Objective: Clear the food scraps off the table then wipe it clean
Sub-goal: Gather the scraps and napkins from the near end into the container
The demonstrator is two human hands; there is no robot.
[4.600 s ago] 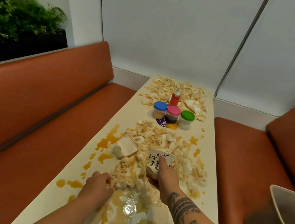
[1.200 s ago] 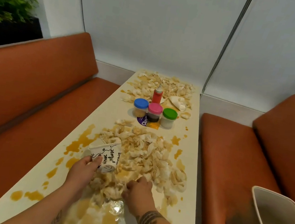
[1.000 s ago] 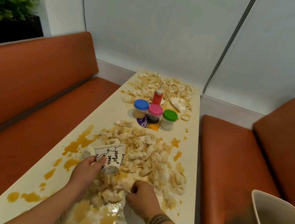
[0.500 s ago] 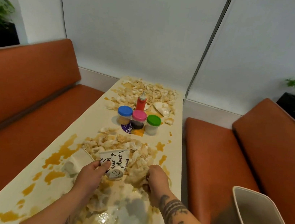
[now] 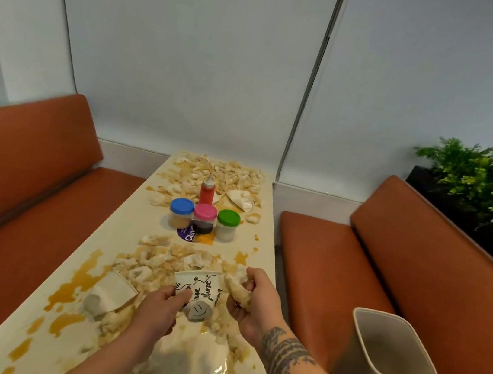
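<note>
A long cream table (image 5: 125,227) is strewn with pale food scraps (image 5: 165,262) and orange sauce spills (image 5: 80,280). My left hand (image 5: 158,307) grips a white paper cup with black lettering (image 5: 199,291), tipped with its mouth facing away from me. My right hand (image 5: 250,298) holds a clump of scraps (image 5: 236,285) just right of the cup's rim. A second paper cup (image 5: 111,294) lies on its side to the left. More scraps (image 5: 218,172) cover the far end.
Three jars with blue, pink and green lids (image 5: 204,220) and a red bottle (image 5: 207,192) stand mid-table. A beige bin (image 5: 385,358) sits on the right orange bench (image 5: 338,269). Another bench (image 5: 13,217) runs along the left. A crumpled plastic sheet (image 5: 200,373) lies nearest me.
My right hand has gathered scraps and lifted them to the right of the cup's mouth. My left hand keeps its grip on the cup. My view has swung right.
</note>
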